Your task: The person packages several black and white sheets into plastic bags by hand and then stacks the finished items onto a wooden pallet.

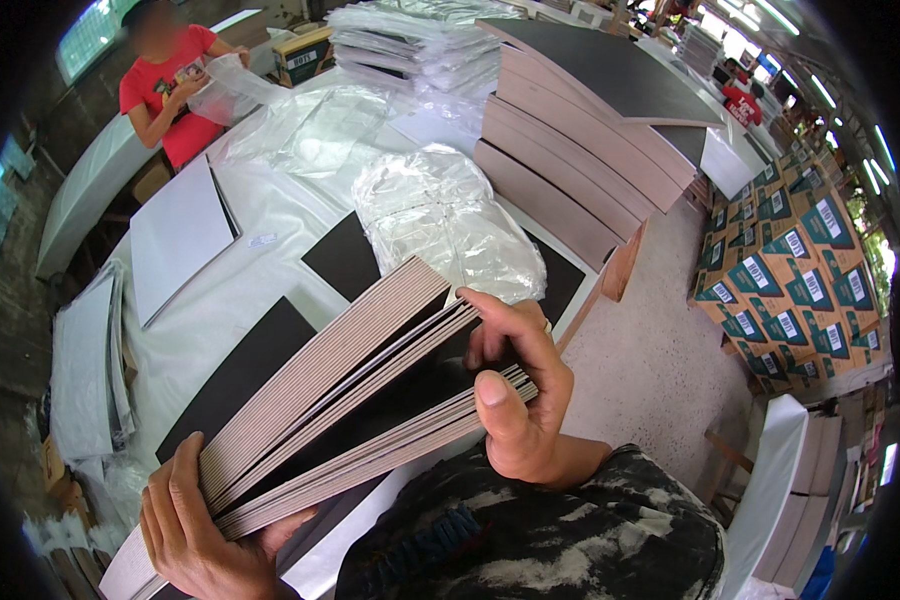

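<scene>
I see a white table (260,300). Over its near edge I hold a fanned stack of thin boards (360,385). My right hand (520,400) grips the stack's far end. My left hand (195,525) grips its near end. Behind the stack lies a crinkly plastic bag bundle (440,220).

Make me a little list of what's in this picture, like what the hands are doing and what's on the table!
Left hand: grips the near end of a stack of thin boards
Right hand: holds the far end, fingers tucked between the boards, fanning them apart
Boards: brown edges, black faces
Table: white cover, with black sheets, a crumpled clear plastic bag and a tall pile of boards
Across the table: a person in a red shirt handling plastic
Floor on the right: stacked printed cartons
</scene>
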Motion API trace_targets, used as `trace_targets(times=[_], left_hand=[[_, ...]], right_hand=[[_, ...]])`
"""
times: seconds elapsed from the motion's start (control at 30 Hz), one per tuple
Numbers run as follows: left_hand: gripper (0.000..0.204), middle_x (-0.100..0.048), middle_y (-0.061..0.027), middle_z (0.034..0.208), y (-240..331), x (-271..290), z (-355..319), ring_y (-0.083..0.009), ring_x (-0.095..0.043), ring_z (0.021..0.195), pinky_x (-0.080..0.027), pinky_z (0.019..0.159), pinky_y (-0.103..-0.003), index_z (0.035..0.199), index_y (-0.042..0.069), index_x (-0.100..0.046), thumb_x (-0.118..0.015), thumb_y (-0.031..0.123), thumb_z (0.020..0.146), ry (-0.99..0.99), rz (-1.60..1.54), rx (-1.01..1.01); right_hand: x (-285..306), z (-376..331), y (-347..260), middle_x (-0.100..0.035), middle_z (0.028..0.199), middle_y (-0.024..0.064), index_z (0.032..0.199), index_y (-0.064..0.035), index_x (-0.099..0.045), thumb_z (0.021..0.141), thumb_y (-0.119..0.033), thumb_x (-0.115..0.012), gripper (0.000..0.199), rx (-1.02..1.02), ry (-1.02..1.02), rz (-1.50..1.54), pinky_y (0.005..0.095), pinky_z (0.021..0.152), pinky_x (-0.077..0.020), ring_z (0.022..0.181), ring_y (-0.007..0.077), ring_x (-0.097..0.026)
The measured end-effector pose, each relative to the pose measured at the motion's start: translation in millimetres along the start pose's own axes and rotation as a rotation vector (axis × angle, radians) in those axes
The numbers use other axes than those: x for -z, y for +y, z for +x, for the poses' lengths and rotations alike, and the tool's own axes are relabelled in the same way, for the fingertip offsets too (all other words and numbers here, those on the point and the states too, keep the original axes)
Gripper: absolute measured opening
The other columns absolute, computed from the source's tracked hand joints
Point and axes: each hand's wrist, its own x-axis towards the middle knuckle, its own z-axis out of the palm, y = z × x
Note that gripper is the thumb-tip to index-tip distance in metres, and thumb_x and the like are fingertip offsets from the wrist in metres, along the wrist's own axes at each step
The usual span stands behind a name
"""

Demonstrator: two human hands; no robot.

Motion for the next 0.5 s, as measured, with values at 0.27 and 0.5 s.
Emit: trace_targets(times=[0.27, 0.5], left_hand=[[0.077, -0.063, -0.0046, 0.072, 1.5, 2.5, 2.0, -0.0150, -0.061, 0.060, -0.051, 0.052, -0.027, 0.091, 0.009, -0.064, -0.041, 0.079, 0.068, -0.007, 0.012, 0.001], [0.077, -0.063, -0.0041, 0.073, 2.4, 3.6, 1.4, -0.0176, -0.062, 0.063, -0.051, 0.055, -0.029, 0.091, 0.009, -0.064, -0.042, 0.079, 0.067, -0.021, -0.002, 0.016]], right_hand=[[-2.1, 0.6, 7.2, -0.039, 0.091, 0.0063, 0.108, -0.0005, -0.043, 0.084, -0.029, -0.057, 0.040, 0.046, 0.018, 0.020, 0.0231, 0.068, -0.0318, 0.077, 0.0106, -0.035], [-15.3, 2.7, 4.7, -0.040, 0.084, 0.0028, 0.116, 0.0023, -0.037, 0.083, -0.027, -0.059, 0.049, -0.050, 0.076, 0.308, 0.0210, 0.064, -0.0324, 0.071, 0.0075, -0.034]])
